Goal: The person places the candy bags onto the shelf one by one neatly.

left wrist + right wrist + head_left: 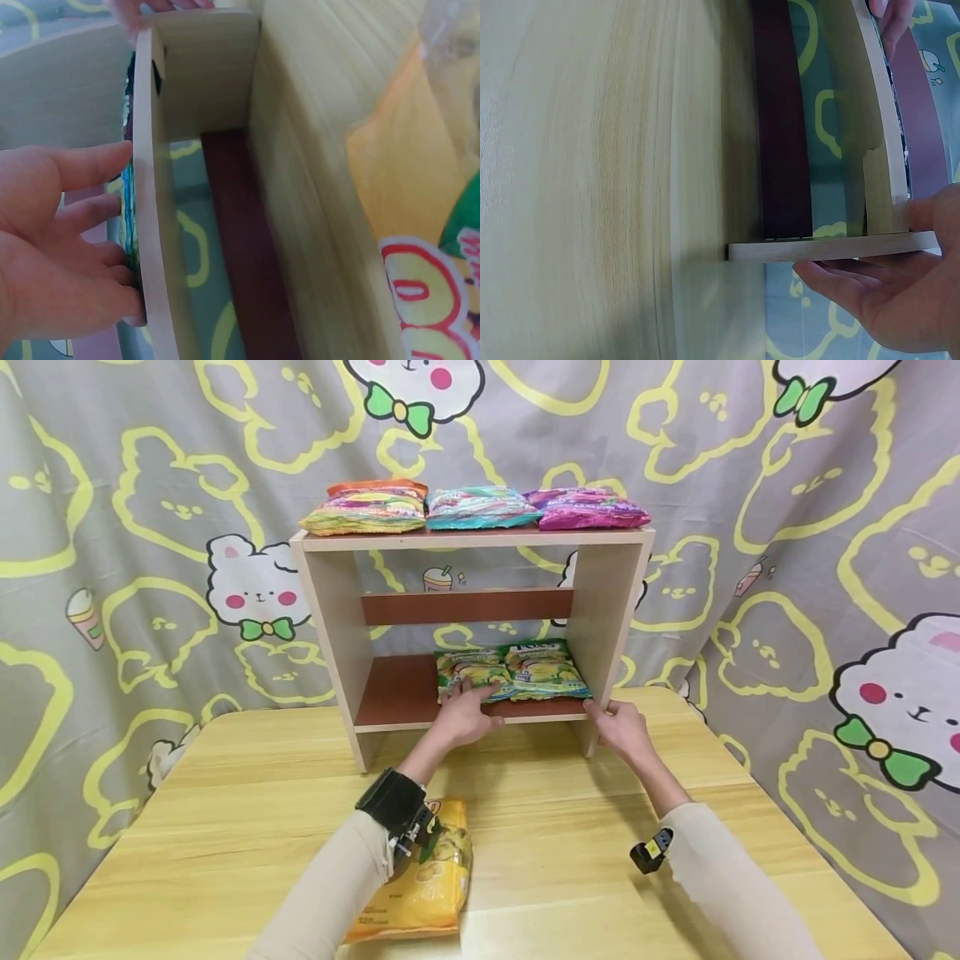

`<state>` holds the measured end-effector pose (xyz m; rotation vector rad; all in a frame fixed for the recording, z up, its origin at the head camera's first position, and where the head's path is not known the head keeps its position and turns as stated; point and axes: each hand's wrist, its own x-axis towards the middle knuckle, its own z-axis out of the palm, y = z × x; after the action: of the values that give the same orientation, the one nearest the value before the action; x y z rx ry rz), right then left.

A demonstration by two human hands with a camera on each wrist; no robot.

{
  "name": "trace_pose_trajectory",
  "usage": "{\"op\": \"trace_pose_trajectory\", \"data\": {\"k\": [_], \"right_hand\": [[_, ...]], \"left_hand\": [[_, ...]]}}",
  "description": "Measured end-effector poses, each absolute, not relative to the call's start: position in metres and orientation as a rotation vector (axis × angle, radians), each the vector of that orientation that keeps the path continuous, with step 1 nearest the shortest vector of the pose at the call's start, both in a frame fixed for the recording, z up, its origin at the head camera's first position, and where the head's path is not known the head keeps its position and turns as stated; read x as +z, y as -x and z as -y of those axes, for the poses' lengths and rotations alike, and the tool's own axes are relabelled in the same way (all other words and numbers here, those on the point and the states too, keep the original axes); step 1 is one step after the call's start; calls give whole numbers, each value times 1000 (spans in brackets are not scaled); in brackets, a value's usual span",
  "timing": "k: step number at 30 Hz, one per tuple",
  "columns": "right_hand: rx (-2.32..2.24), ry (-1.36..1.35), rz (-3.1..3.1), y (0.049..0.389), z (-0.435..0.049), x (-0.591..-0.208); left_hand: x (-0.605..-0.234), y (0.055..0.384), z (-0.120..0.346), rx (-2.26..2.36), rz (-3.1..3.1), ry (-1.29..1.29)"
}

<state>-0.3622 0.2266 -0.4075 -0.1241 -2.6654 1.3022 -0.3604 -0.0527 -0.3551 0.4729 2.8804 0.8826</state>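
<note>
On the lower board of a small wooden shelf [465, 539] lie two green snack bags [542, 670], side by side toward the right. My left hand [465, 717] rests on the front of the left green bag [468, 667], its fingers extended; in the left wrist view the hand [67, 240] is at the board's front edge. My right hand [621, 727] grips the lower right side panel of the shelf. In the right wrist view that hand [900, 300] has its thumb on one side of the panel [832, 247] and its fingers on the other.
A yellow snack bag [431, 893] lies on the wooden table [555, 860], partly behind my left forearm. Atop the shelf sit yellow-orange [367, 510], teal [480, 508] and purple [588, 510] bags. A patterned curtain [172, 485] surrounds the table.
</note>
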Motion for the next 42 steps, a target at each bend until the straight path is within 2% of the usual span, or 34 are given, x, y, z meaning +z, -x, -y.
{"op": "trace_pose_trajectory", "data": {"k": [23,34,38,42], "right_hand": [[1285,127,2663,363,-227,-409],[1265,159,2670,362,-224,-406],[1260,157,2663,362,-224,-406],[1253,148,2663,362,-224,-406]], "left_hand": [[-359,360,71,1212,-2888,-491],[-330,348,95,1296,-3021,-379],[-320,336,110,1227,-2931,-389],[-317,324,128,954,-2866,-417]]}}
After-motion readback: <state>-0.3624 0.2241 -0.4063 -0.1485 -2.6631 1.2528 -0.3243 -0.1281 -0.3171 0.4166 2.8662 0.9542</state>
